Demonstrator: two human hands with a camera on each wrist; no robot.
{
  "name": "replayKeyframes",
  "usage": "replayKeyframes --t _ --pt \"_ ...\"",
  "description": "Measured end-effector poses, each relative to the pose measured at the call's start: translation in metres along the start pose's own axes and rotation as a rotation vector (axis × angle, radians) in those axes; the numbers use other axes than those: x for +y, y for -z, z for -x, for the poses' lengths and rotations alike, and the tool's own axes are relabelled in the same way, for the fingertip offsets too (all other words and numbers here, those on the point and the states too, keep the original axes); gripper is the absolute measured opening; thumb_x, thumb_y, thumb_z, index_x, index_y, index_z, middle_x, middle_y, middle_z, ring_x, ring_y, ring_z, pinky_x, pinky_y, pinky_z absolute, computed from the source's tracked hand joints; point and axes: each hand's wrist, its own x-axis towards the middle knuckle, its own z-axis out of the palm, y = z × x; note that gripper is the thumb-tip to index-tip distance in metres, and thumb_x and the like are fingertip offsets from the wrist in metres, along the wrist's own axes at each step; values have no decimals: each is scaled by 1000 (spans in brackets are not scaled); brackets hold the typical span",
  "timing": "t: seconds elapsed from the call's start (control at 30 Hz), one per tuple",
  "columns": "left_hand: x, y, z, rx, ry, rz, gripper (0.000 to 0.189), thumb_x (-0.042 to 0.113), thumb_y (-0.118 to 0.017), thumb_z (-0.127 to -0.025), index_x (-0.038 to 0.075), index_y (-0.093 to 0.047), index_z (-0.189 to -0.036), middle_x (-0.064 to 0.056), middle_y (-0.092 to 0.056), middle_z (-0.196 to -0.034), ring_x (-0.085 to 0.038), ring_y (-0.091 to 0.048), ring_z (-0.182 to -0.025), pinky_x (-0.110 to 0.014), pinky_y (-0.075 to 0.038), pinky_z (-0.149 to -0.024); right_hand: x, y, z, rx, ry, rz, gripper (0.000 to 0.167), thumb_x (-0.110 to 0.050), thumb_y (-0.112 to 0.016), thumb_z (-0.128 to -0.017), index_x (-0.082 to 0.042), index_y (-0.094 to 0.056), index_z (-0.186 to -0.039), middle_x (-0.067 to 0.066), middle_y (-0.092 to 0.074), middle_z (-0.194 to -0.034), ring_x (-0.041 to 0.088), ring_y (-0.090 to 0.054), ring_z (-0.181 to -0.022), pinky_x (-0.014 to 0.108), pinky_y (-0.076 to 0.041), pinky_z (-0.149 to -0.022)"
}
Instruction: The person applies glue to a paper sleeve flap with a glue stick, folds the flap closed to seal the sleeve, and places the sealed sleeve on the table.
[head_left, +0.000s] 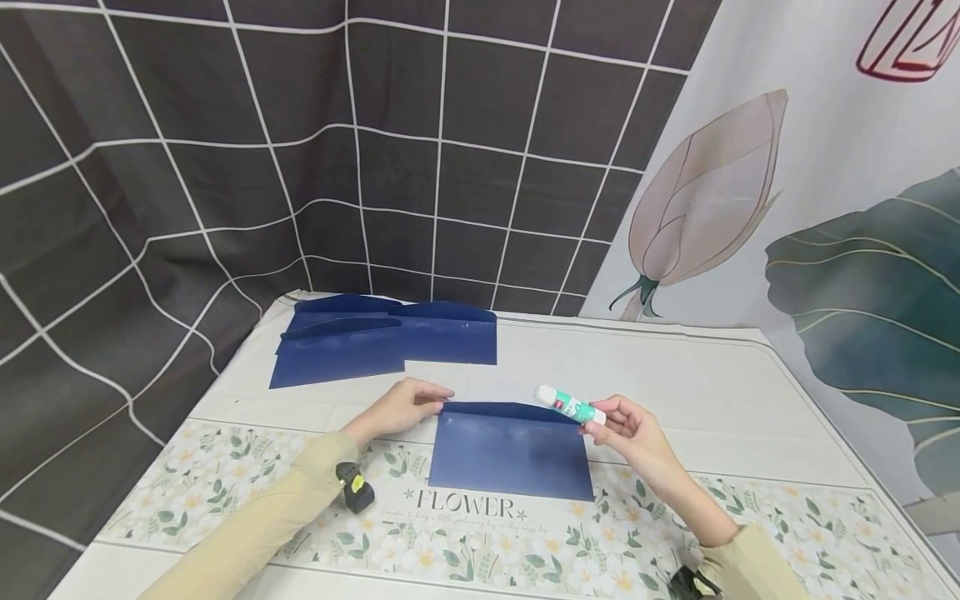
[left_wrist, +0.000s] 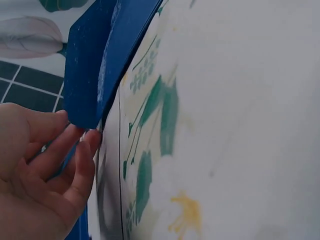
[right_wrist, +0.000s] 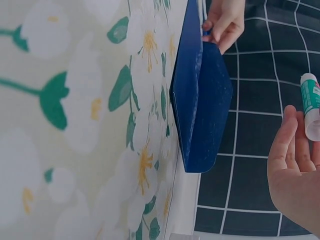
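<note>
A dark blue envelope (head_left: pixel 510 457) lies on the table in front of me, its flap (right_wrist: pixel 215 100) raised along the far edge. Whitish streaks run along the fold of the flap in both wrist views. At the flap's left end, my left hand (head_left: pixel 405 407) pinches the corner between thumb and fingers, as the left wrist view (left_wrist: pixel 55 160) shows close up. My right hand (head_left: pixel 630 433) holds a glue stick (head_left: pixel 570 405) with a teal label and white ends, tilted above the flap's right end. In the right wrist view, the glue stick (right_wrist: pixel 311 102) is cut off by the frame's edge.
Several more blue envelopes (head_left: pixel 450 337) overlap at the table's back left, flaps raised. The white tablecloth (head_left: pixel 637 367) carries a floral band and the word FLOWER. Behind the table hang a dark grid curtain (head_left: pixel 390 167) and a pale leaf-print curtain (head_left: pixel 720 275).
</note>
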Motion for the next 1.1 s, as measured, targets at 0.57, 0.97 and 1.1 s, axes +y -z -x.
replayKeyframes --t 0.57,0.97,1.1 --pt "45 -25 60 -205 -402 -666 59 40 -43 -100 14 -29 -151 -7 -25 -159 -26 -20 -148 -53 -19 -117 -2 -1 -4 84 -66 56 16 -8 -58 -95 1 -57 -108 -12 -71 -85 7 -70 -81 23 -55 -69" --pt "47 -35 78 -450 -458 -647 60 53 -32 -101 23 -26 -153 0 -24 -160 -23 -21 -148 -53 -24 -116 -1 -1 -10 114 -108 130 26 -15 -59 -95 7 -57 -109 -4 -75 -86 4 -70 -80 26 -55 -70" --pt "47 -34 78 -482 -433 -640 61 55 -30 -100 24 -26 -153 2 -22 -160 -22 -19 -148 -52 -24 -117 -1 2 -12 113 -104 155 28 -15 -59 -96 8 -55 -112 -1 -75 -88 6 -71 -80 27 -55 -66"
